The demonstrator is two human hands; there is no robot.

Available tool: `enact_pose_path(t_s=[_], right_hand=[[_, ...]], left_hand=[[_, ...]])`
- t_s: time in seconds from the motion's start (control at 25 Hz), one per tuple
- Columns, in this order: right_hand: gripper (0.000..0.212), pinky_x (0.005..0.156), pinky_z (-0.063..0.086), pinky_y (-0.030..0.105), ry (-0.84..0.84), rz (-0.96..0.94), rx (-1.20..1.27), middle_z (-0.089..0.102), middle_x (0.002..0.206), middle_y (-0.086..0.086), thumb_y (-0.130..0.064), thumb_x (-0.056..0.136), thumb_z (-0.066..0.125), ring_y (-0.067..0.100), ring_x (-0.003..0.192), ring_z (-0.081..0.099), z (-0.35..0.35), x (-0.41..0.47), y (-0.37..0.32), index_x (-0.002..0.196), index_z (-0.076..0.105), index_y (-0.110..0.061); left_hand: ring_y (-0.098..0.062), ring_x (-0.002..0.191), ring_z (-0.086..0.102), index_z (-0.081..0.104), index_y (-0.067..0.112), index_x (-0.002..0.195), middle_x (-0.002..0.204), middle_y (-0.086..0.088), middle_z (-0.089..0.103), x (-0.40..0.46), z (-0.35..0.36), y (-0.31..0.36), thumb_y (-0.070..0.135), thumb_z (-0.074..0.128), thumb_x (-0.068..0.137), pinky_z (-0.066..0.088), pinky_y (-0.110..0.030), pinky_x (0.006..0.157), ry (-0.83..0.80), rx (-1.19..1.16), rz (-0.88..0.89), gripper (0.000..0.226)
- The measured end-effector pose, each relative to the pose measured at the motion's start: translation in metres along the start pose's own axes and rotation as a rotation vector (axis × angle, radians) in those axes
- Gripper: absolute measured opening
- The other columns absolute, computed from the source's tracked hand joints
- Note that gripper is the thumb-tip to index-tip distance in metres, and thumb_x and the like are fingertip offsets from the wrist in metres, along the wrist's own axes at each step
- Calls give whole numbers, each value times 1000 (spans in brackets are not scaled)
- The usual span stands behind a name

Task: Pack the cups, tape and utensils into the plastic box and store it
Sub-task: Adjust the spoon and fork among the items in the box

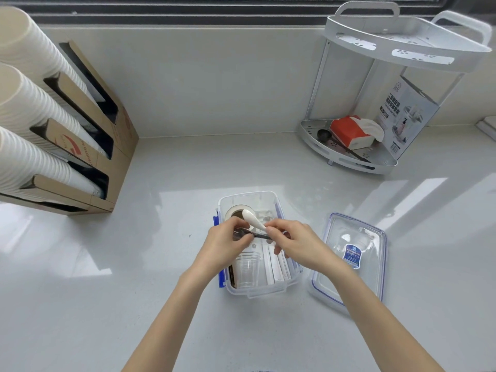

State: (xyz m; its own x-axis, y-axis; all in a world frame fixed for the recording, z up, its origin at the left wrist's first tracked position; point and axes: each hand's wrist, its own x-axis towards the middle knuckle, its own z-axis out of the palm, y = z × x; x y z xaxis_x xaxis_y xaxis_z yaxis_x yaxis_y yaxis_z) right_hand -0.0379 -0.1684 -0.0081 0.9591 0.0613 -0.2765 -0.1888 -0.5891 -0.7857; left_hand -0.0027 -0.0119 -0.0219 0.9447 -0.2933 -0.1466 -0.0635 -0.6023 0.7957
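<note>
Held white spoon (252, 220), bowl far-left, in right hand (292, 241); left hand (228, 244) pinched dark utensil (256, 234), lying left-right. Open box (279, 287) held cups (247, 269), tape (234, 212).

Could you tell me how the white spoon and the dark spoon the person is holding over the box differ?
The white spoon is pale, thick and rounded; the dark spoon is dark and slender. The white one angles away toward the tape roll; the dark one lies nearly crosswise. The left hand grips the dark spoon's bowl end, while the right hand pinches both handles. Both hang above the open plastic box.
</note>
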Motion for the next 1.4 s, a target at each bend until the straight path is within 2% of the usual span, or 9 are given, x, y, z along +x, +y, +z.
enact_pose_path(t_s=[0.16,0.28,0.4,0.48,0.64,0.76,0.92,1.16,1.4], right_hand=[[21,48,43,10,41,-29,30,59,74,-8,-21,92,47,-7,47,54,5,0,4,105,63,-24],[24,44,40,8,115,14,84,55,67,-3,-18,94,44,-7,39,51,8,1,5,109,63,-16],[26,41,39,4,187,98,132,50,61,-4,-16,96,39,-4,37,51,13,2,6,109,61,-11],[28,48,45,9,211,149,112,52,66,0,-15,97,35,3,47,53,20,5,9,107,59,-3],[31,82,54,45,226,175,16,60,102,21,-13,95,32,33,86,62,35,14,14,111,56,0],[30,91,45,40,163,191,-132,50,117,23,-10,93,34,38,109,52,41,16,15,118,49,0],[30,84,42,37,99,195,-309,48,120,21,-5,90,37,37,110,50,44,16,11,118,46,1],[30,84,44,39,27,201,-407,56,120,24,1,86,37,38,111,53,48,18,12,113,51,3],[33,87,44,39,17,196,-412,51,122,22,1,87,36,38,112,52,47,15,12,115,54,1]], left_hand=[[0,70,54,49,10,114,101,-1,58,2,5,4,19,62,80,42,-4,59,88,-133,-86,37],[-15,93,56,41,9,120,118,-7,50,7,12,8,20,64,79,42,-21,81,143,-177,-123,49],[-15,98,52,38,7,123,125,-11,41,14,23,13,19,63,80,34,-12,82,174,-123,-76,52],[-15,101,52,35,5,127,129,-11,42,17,31,17,18,59,82,35,-13,80,123,-135,-62,53],[-16,111,55,44,4,124,129,-10,53,14,43,21,13,46,89,34,-10,76,-17,-125,-71,36],[-18,94,56,54,5,112,112,-14,63,11,47,16,12,39,90,35,-19,72,-60,-82,-96,28],[-31,91,61,58,3,95,92,-18,68,12,48,10,15,36,89,45,-38,80,-58,28,-89,26],[-34,102,59,54,2,112,105,-19,68,9,44,4,14,39,88,45,-39,87,-105,157,-66,31],[-33,101,60,56,2,106,108,-18,67,10,44,0,14,40,86,48,-43,89,-144,195,-54,28]])
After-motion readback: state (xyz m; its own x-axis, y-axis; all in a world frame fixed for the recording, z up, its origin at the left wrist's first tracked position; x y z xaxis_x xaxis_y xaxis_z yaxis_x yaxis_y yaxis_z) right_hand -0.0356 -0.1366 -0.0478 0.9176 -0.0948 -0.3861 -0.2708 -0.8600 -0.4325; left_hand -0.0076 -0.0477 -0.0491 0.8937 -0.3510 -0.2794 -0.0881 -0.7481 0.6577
